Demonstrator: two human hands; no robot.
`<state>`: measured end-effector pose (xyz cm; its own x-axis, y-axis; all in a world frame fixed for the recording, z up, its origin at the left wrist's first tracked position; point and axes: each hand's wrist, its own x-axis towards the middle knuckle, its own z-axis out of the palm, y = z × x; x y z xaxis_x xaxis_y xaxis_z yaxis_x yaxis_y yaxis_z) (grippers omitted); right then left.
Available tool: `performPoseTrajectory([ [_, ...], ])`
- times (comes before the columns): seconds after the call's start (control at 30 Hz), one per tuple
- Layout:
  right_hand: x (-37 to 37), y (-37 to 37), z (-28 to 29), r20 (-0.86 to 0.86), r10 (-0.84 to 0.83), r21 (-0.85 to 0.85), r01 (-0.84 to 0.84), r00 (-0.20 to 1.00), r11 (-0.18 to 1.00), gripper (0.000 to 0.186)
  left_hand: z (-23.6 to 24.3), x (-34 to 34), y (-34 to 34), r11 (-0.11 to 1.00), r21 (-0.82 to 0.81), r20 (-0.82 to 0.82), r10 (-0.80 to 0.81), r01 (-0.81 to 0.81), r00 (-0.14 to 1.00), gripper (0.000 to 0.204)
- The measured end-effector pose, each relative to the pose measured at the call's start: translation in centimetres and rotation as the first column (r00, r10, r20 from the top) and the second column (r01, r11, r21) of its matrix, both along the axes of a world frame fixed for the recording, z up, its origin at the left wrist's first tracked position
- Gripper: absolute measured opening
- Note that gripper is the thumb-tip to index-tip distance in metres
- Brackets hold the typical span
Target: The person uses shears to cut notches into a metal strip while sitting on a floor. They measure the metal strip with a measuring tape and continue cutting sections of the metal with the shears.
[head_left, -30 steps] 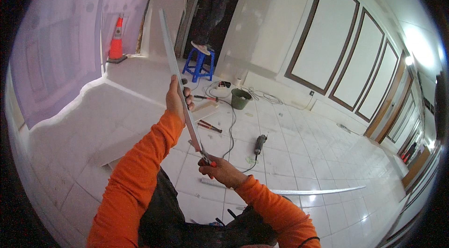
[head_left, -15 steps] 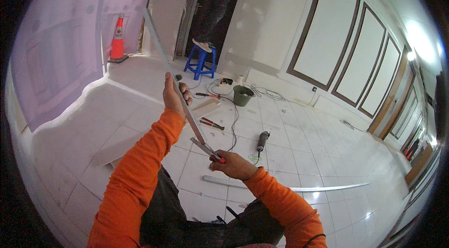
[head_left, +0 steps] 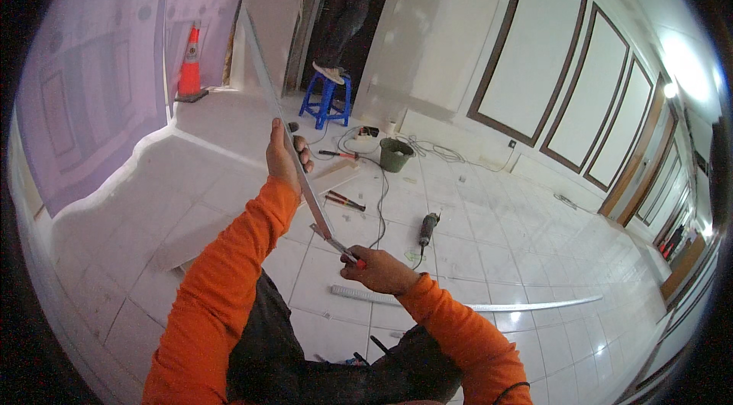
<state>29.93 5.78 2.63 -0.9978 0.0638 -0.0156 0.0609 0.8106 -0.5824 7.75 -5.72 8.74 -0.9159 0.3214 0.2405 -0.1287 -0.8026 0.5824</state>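
Observation:
My left hand (head_left: 285, 158) is wrapped round a long, thin metal strip (head_left: 264, 73), a profile that slants up and away to the left. My right hand (head_left: 383, 271) grips a pair of metal snips (head_left: 345, 251) with red on the handle. The jaws of the snips are at the strip's lower end; whether they bite into the metal is too small to tell. A second metal strip (head_left: 534, 306) lies on the floor, passing behind my right forearm.
A power tool (head_left: 428, 230), pliers-like tools (head_left: 345, 201), a dark green bucket (head_left: 395, 154) and cables (head_left: 437, 150) lie on the tiled floor. Farther off, a person (head_left: 351, 8) stands on a blue stool (head_left: 327, 100). An orange cone (head_left: 189, 69) stands by purple sheeting (head_left: 107, 92).
The jaws of the snips have drawn closer together at the strip's lower end. The strip's far end has shifted slightly to the right.

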Motion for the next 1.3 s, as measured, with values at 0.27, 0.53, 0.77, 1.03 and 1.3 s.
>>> performPoseTrajectory([
  [0.27,-0.4,0.8,-0.4,0.063,0.050,0.001,-0.050,0.997,0.999,0.051,0.3,-0.3,0.2,1.000,-0.016,0.021,-0.006,0.007,1.000,0.047],
  [0.53,-0.4,0.5,-0.2,0.054,0.085,0.007,-0.085,0.995,0.996,0.051,-0.2,-0.1,0.0,1.000,0.002,-0.028,-0.006,0.006,1.000,0.051],
  [0.77,-0.3,0.7,-0.5,0.064,0.080,0.012,-0.081,0.995,0.997,0.049,-0.1,-0.1,0.0,0.999,-0.030,-0.054,-0.021,0.020,0.998,0.053],
  [1.03,-0.4,0.3,0.0,0.104,0.052,0.052,-0.057,0.993,0.997,0.049,0.0,-0.1,0.0,1.000,-0.028,-0.063,-0.017,0.015,0.998,0.048],
  [1.3,-0.8,1.1,-1.3,0.044,0.082,0.041,-0.084,0.996,0.996,0.047,0.2,0.2,0.0,0.999,-0.045,-0.039,-0.022,0.020,0.999,0.045],
])
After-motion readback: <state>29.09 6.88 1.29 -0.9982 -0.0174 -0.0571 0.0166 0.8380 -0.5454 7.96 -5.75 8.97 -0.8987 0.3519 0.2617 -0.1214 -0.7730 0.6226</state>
